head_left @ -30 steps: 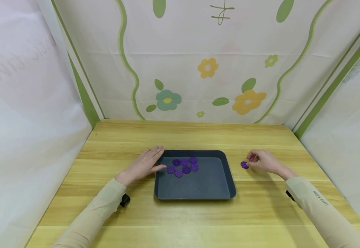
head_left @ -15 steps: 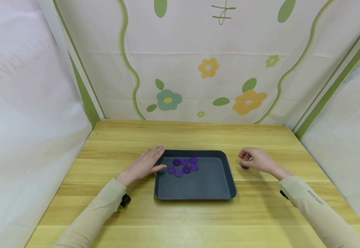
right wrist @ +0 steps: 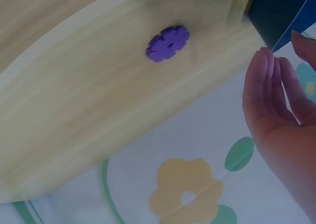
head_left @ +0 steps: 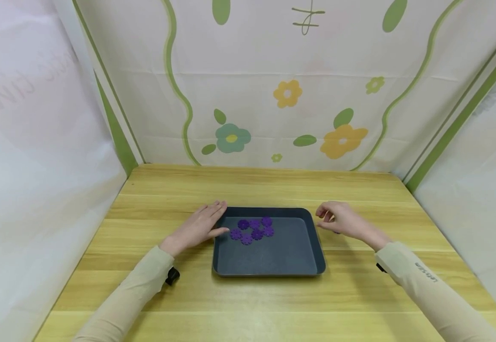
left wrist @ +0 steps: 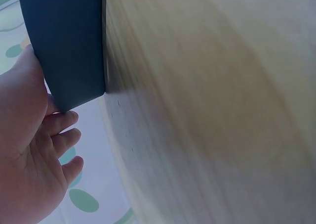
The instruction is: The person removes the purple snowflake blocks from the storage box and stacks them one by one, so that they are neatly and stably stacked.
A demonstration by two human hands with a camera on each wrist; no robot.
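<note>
My left hand (head_left: 198, 225) rests on the left side of a dark blue-grey tray (head_left: 273, 259), with straight fingers near its far left corner and the thumb reaching over the rim. Its fingers touch the tray's outer wall (left wrist: 66, 41) in the left wrist view. Near the tray's right rim hovers my right hand (head_left: 344, 222), holding nothing, fingers loosely bent and thumb apart. A purple notched flower-shaped disc (right wrist: 169, 43) lies on the table behind it, almost hidden by the hand in the head view. Several similar purple discs (head_left: 246, 239) lie in the tray's left half.
A light wooden table (head_left: 252, 304) bears the tray. Printed fabric walls (head_left: 252, 71) with flowers and leaves stand behind and at both sides. A black band or device (head_left: 172, 275) sits at my left wrist.
My right hand has moved left from beside the loose purple disc toward the tray's right rim, leaving the disc on the table. The left hand and the tray have not moved.
</note>
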